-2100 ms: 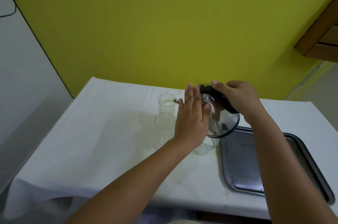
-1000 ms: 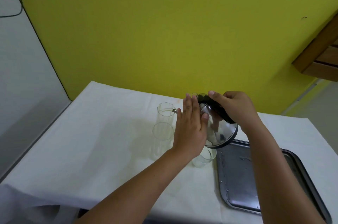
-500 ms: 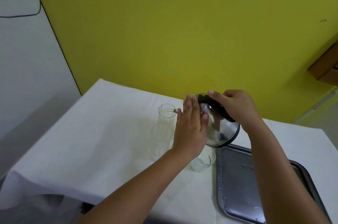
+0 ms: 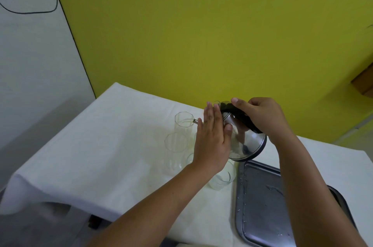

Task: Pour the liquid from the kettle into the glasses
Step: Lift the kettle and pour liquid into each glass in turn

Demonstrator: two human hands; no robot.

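Since the earlier frames little has moved: our hands and the kettle (image 4: 245, 143) keep their pose, and only the head camera has tipped up, showing more wall. So we judge the pour is continuing.

In the head view, our right hand (image 4: 262, 117) grips the kettle's black handle, tilting it toward the desk's (image 4: 105, 158) far edge. Our left hand (image 4: 212, 141) lies flat and open against the kettle's side. The spout (image 4: 195, 121) sits at the rim of the far glass (image 4: 184, 120); a nearer glass (image 4: 176, 142) and a short glass (image 4: 221, 180) stand beside the tray (image 4: 260, 206). We can read no writing anywhere.
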